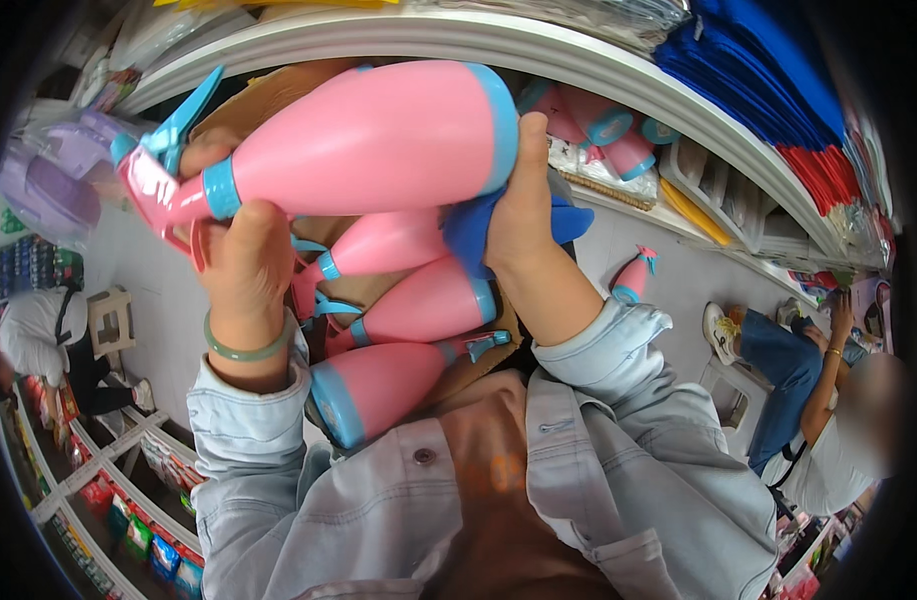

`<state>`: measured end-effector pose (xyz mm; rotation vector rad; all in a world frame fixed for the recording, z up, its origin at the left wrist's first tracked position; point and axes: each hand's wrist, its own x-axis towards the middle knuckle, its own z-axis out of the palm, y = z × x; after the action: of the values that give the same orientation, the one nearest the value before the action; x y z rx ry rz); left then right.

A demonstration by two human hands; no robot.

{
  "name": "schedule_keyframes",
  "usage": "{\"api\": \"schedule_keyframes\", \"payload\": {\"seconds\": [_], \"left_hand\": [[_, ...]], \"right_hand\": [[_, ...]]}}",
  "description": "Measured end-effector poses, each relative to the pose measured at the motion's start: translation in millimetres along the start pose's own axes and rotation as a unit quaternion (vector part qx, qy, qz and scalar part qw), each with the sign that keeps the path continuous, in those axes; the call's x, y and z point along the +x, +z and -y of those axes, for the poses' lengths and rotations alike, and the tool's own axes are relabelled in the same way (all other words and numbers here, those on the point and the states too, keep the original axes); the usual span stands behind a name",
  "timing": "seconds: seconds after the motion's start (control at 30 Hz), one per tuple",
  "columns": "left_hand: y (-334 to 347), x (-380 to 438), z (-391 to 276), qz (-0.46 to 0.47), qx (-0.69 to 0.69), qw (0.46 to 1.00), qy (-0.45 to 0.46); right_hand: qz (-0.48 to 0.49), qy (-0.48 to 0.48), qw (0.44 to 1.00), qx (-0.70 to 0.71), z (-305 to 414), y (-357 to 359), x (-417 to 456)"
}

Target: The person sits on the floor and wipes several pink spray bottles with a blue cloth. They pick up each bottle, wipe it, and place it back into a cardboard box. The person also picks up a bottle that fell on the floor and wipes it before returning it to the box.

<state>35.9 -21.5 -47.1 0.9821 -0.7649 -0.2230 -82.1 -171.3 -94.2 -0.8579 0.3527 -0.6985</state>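
A pink plastic spray bottle [376, 142] with a light-blue base, collar and trigger lies sideways between my hands. My left hand [248, 255] grips it at the neck, just below the spray head, with a green bangle on the wrist. A blue cloth [469, 232] is bunched in my right hand [522, 210], whose thumb presses against the bottle's base. Under my hands, a cardboard box [496, 360] holds more pink spray bottles: one bottle [391, 240] directly below the held one, another bottle [428, 304] lower down, and a third bottle [391, 382] nearest my body.
A white shelf [458, 34] curves across the top, bearing blue folded goods [758, 75]. More pink bottles [593, 120] sit on a lower shelf, and one bottle [633, 277] is on the floor. People [785, 375] are seated at right and bent over at left near a stool [111, 319].
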Motion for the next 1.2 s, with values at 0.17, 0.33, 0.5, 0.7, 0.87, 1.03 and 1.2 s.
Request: {"api": "schedule_keyframes", "payload": {"seconds": [0.17,0.33,0.5,0.7,0.87,1.03,1.2], "left_hand": [[-11.7,7.1,1.3,0.109,0.057,0.992,-0.032],[-10.7,12.1,1.7,0.05,-0.165,0.965,-0.197],[-18.2,17.6,6.0,-0.003,-0.399,0.853,-0.337],[-9.3,15.8,6.9,-0.047,-0.355,0.833,-0.421],[-13.2,12.4,8.4,-0.055,-0.35,0.827,-0.437],[-4.9,7.8,3.4,0.016,-0.283,0.853,-0.438],[11.5,3.7,-2.0,0.114,-0.138,0.876,-0.449]], "right_hand": [[0.118,0.023,0.993,-0.005,17.5,-5.5,-1.8],[0.16,0.016,0.986,-0.046,16.6,-10.2,0.3],[0.155,-0.146,0.923,-0.32,21.1,-5.8,-5.6],[0.155,-0.245,0.848,-0.444,20.4,7.8,-16.5],[0.192,-0.289,0.85,-0.397,22.9,5.2,-11.6],[0.245,-0.179,0.897,-0.32,32.8,0.8,1.1],[0.259,0.051,0.91,-0.319,32.4,15.0,-2.6]]}}
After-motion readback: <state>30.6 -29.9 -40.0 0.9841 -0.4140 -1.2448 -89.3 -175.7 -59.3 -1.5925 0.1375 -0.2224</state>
